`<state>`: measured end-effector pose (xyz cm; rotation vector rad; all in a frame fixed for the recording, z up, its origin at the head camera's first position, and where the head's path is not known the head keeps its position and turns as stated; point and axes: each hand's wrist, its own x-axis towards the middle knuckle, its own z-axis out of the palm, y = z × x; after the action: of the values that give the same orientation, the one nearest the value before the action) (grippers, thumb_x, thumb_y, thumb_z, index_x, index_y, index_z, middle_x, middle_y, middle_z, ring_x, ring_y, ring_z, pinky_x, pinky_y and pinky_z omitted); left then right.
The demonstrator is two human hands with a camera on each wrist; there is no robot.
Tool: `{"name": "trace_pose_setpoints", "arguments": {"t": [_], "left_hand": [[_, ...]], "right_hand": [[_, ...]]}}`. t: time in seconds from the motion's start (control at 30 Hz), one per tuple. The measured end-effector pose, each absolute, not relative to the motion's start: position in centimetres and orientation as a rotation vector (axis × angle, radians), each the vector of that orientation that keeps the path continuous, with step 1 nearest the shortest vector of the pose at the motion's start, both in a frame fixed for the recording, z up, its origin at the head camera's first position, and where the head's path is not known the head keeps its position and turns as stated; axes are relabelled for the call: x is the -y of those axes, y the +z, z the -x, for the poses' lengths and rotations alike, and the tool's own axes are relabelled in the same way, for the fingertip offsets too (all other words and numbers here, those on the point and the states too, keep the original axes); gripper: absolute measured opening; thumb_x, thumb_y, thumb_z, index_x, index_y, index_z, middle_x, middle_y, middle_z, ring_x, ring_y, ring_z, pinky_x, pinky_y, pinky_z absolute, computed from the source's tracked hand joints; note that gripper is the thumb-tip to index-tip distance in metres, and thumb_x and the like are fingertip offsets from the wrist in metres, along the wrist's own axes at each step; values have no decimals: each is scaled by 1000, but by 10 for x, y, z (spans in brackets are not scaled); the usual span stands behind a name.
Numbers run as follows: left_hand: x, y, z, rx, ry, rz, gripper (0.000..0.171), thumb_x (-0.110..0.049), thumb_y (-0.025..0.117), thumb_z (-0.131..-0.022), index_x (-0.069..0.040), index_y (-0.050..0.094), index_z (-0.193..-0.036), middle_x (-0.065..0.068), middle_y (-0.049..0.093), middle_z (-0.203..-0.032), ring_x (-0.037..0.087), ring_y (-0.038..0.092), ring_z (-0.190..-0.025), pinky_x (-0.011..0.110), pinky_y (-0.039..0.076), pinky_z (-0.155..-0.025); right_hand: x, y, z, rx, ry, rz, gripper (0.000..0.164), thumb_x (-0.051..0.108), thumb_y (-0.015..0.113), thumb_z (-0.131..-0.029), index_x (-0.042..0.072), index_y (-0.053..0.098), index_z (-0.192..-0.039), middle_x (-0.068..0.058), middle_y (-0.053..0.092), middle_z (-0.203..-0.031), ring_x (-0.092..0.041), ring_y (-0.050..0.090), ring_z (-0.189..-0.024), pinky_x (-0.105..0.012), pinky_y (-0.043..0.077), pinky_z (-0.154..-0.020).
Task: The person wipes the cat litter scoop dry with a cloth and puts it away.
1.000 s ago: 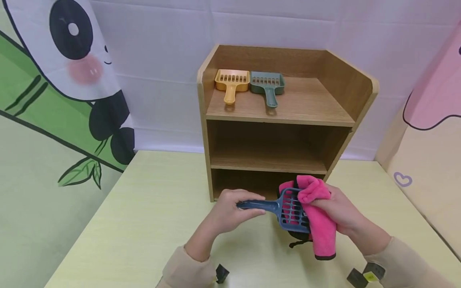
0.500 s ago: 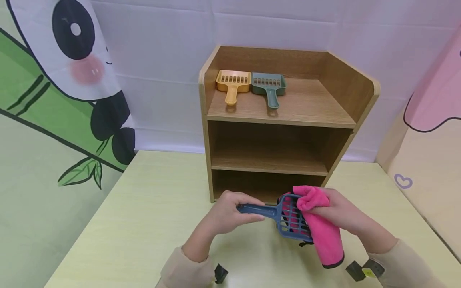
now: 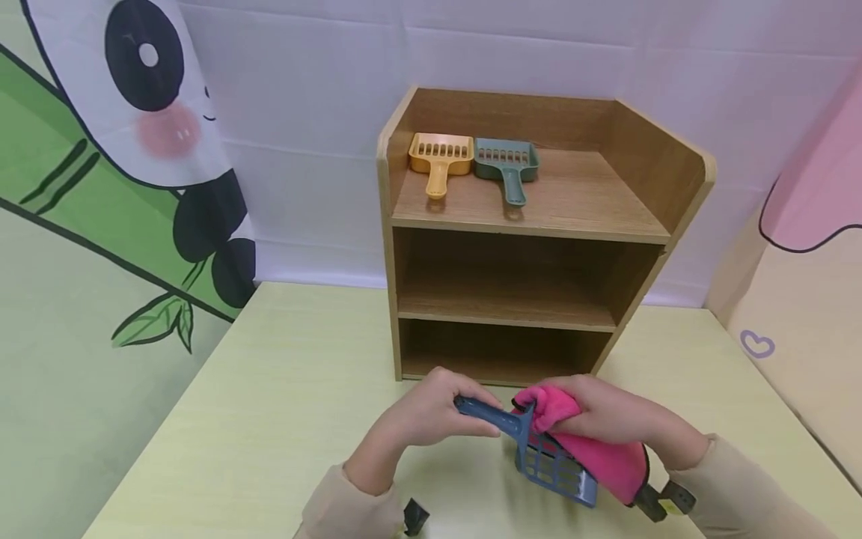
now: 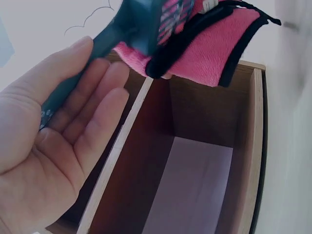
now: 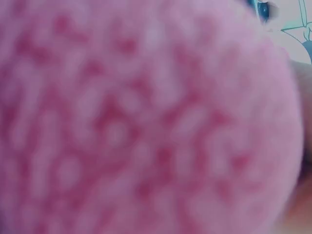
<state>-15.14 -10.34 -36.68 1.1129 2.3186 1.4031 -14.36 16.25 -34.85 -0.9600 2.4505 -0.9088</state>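
Observation:
My left hand (image 3: 441,408) grips the handle of a blue slotted litter scoop (image 3: 555,468), its head tilted down toward the table's front. In the left wrist view the thumb and fingers lie around the scoop's handle (image 4: 73,85). A bright pink cloth (image 3: 609,460) with black edging is bunched in my right hand (image 3: 599,412), pressed against the scoop's head near the neck. The cloth (image 4: 209,53) also shows behind the scoop in the left wrist view. Close, blurred pink cloth (image 5: 146,122) fills most of the right wrist view and hides the right fingers.
A wooden shelf unit (image 3: 508,232) stands on the pale table (image 3: 303,389) just beyond the hands. On its top level lie a yellow litter scoop (image 3: 441,157) and a grey-green one (image 3: 508,161), side by side. A white curtain (image 3: 310,150) hangs behind.
The right hand has moved the cloth down and left along the scoop toward its neck. The scoop's head has tipped downward and come nearer the front of the table; the left hand keeps its grip.

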Motion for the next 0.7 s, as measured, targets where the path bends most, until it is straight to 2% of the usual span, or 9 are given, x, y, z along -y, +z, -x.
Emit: {"name": "trace_pose_setpoints", "arguments": {"t": [0.23, 0.4, 0.7], "left_hand": [[102, -368, 151, -2289, 1391, -1145, 23, -22, 79, -77, -11, 75, -97, 1, 74, -90, 0, 52, -63, 15, 43, -54], [103, -366, 151, -2327, 1432, -1145, 24, -22, 79, -77, -13, 75, -98, -1, 72, -83, 0, 50, -59, 15, 41, -53], [107, -366, 153, -2328, 1538, -1151, 23, -19, 79, -76, -8, 75, -97, 6, 74, -87, 0, 51, -58, 16, 42, -51]], "right_hand": [[-161, -355, 144, -2359, -994, 1045, 29, 30, 59, -93, 25, 59, -122, 7, 65, -106, -8, 60, -93, -25, 51, -80], [-173, -362, 146, -2462, -1047, 999, 33, 25, 56, -96, 22, 56, -129, 5, 64, -114, -7, 59, -96, -23, 51, -79], [-194, -363, 144, -2524, -1098, 803, 42, 31, 60, -93, 27, 52, -133, 6, 68, -109, -9, 64, -96, -24, 53, -76]]}}
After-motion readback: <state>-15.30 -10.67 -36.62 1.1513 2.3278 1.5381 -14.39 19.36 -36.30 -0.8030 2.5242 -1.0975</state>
